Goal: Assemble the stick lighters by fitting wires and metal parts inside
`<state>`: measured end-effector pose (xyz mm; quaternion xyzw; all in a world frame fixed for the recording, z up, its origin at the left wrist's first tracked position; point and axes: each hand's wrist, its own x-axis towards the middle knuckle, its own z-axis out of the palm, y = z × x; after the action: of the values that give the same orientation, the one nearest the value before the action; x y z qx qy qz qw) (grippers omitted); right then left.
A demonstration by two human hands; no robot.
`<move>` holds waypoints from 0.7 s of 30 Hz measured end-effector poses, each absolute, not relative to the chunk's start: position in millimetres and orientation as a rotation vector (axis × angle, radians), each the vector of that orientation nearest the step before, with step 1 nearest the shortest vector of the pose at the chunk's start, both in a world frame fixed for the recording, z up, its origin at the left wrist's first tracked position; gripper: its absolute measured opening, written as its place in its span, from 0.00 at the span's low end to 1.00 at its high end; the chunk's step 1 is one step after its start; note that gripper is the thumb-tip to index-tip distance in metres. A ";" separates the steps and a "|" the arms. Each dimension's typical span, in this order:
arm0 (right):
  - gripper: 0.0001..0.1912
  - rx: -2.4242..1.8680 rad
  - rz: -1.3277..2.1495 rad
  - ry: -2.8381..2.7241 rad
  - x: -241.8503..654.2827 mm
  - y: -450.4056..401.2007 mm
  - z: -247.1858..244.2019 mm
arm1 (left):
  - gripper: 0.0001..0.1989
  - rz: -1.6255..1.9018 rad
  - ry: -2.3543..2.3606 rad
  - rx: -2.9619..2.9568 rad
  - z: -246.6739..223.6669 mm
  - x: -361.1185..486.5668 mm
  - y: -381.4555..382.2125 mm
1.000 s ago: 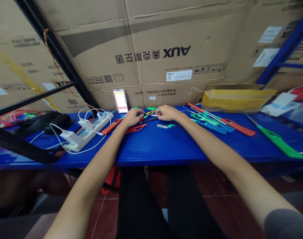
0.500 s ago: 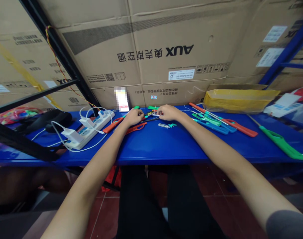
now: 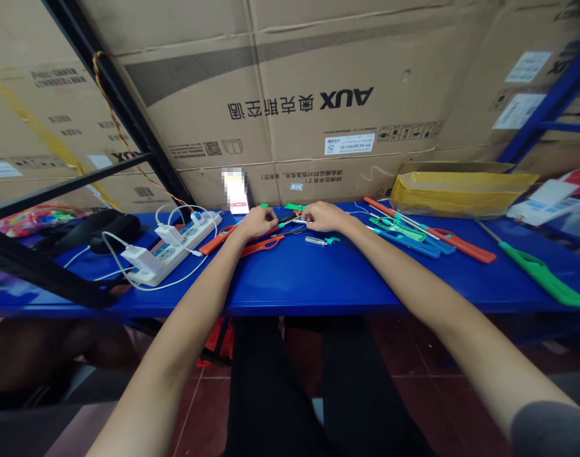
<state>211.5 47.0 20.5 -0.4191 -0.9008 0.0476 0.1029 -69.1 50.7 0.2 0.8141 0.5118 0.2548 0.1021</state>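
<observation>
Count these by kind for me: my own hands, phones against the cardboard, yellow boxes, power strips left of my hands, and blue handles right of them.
Hands: 2, left hand and right hand
Phone: 1
Yellow box: 1
Power strip: 1
Blue handles: 2
Total: 7

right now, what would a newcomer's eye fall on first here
Upside-down black AUX lettering on the big brown cardboard carton dominates the background. At centre, the bare left hand and bare right hand are close together above the shiny blue tabletop. A long green plastic-handled tool lies far right.
</observation>
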 end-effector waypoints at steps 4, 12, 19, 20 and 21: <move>0.16 -1.224 0.157 -2.676 212.3 48.3 19.7 | 0.05 0.784 1.540 2.414 -2.1 -72.4 53.6; 0.10 -1.192 0.151 -2.699 211.6 47.9 19.2 | 0.13 0.915 1.455 2.317 -3.2 -72.6 55.3; 0.11 -1.161 0.185 -2.680 212.3 48.5 18.9 | 0.12 1.319 1.477 2.140 3.4 -73.4 58.1; 0.11 -1.155 0.194 -2.678 212.4 49.0 18.5 | 0.12 1.396 1.450 2.054 3.9 -72.9 58.8; 0.11 -1.154 0.197 -2.676 212.4 49.5 17.8 | 0.11 1.459 1.412 1.968 4.2 -72.0 59.3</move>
<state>212.4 49.5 17.8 -0.3928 -0.9105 0.0669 0.1103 -72.0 59.3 4.2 0.6874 0.4933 0.5097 0.1562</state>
